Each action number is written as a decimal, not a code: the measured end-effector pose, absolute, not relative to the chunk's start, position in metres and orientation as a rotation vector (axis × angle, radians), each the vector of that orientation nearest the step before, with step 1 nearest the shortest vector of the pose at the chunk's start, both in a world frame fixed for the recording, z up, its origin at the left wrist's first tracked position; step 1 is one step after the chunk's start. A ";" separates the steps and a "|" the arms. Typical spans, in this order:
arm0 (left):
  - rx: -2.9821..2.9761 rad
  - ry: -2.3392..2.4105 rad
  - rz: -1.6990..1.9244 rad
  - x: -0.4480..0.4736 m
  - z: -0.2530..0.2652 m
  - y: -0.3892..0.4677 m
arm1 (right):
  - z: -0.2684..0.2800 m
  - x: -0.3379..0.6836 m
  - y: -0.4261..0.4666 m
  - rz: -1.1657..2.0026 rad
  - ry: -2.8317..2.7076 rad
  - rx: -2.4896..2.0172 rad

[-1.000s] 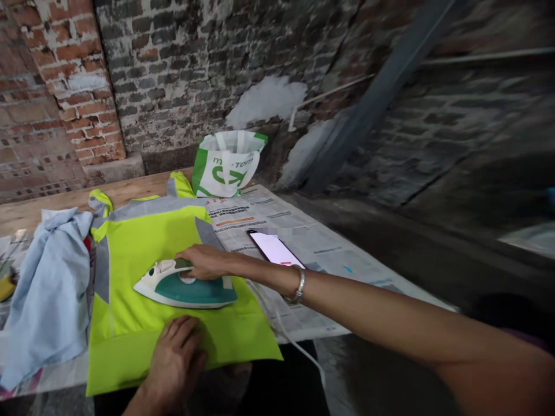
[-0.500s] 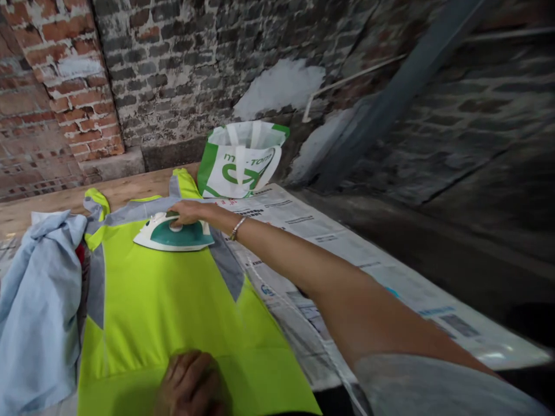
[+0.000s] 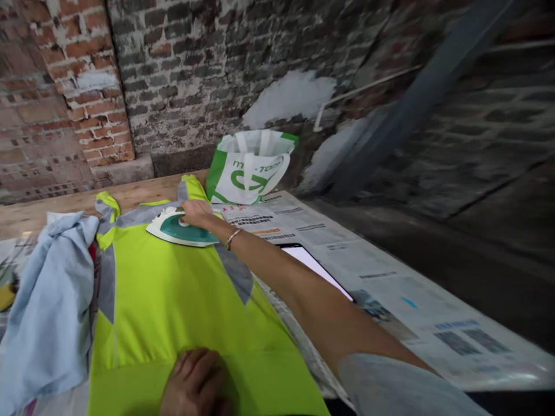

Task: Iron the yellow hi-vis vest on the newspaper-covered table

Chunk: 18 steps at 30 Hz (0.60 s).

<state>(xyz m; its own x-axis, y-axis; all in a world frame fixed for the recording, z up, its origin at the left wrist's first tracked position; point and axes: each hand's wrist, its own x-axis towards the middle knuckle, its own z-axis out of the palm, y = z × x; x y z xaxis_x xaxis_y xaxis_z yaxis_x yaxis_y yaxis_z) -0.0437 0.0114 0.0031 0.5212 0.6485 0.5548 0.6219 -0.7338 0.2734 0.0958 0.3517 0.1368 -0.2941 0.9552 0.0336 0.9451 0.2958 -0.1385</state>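
My right hand (image 3: pixel 197 212) grips the handle of a green-and-white iron (image 3: pixel 184 230), its nose pointing left. The iron's soleplate lies on the upper part of a sleeveless neon-yellow garment (image 3: pixel 160 289) with grey side and shoulder panels, spread flat. Near the lower edge of the view, my left hand (image 3: pixel 195 381) rests on the garment with its fingers curled under. Whether those fingers pinch any cloth is hidden. A bracelet circles my right wrist.
Left of the garment lies a crumpled light-blue cloth (image 3: pixel 54 300). A white-and-green bag (image 3: pixel 254 167) stands behind, by the brick wall. Newspaper (image 3: pixel 390 289) covers the table on the right, with a lit phone (image 3: pixel 323 270) partly behind my forearm. The table edge runs along the right.
The iron, in my right hand, has slid slightly up the garment, toward its neck. My forearm has uncovered the phone. My view has shifted a little; my left hand stays on the cloth.
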 end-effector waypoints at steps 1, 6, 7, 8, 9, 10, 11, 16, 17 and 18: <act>2.692 1.134 1.019 -0.043 0.005 0.011 | 0.137 0.097 0.343 0.127 -2.447 -1.782; 2.654 1.182 1.016 -0.041 0.010 0.007 | 0.141 0.107 0.277 0.056 -2.554 -1.668; 2.657 1.187 1.011 -0.041 0.010 0.006 | 0.142 0.108 0.259 0.065 -2.586 -1.653; 2.660 1.195 1.002 -0.042 0.010 0.005 | 0.144 0.109 0.240 0.084 -2.626 -1.637; 2.666 1.198 0.996 -0.042 0.010 0.005 | 0.144 0.108 0.220 0.105 -2.678 -1.615; 2.672 1.203 0.990 -0.042 0.009 0.004 | 0.145 0.108 0.202 0.126 -2.733 -1.560; 2.677 1.209 0.982 -0.043 0.009 0.004 | 0.144 0.107 0.186 0.145 -2.777 -1.528; 2.690 1.224 0.979 -0.044 0.007 0.002 | 0.136 0.098 0.156 0.150 -2.829 -1.466; 2.689 1.222 0.986 -0.044 0.007 0.003 | 0.134 0.096 0.161 0.139 -2.818 -1.471; 2.691 1.217 1.002 -0.043 0.006 0.003 | 0.132 0.093 0.170 0.125 -2.800 -1.483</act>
<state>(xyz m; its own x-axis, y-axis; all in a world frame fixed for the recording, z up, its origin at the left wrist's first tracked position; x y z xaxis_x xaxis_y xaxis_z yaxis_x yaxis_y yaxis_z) -0.0432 0.0032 0.0061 0.4892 0.6806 0.5454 0.6660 -0.6953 0.2702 0.0934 0.1698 0.1322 -0.5621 0.8247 -0.0632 0.8270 0.5594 -0.0555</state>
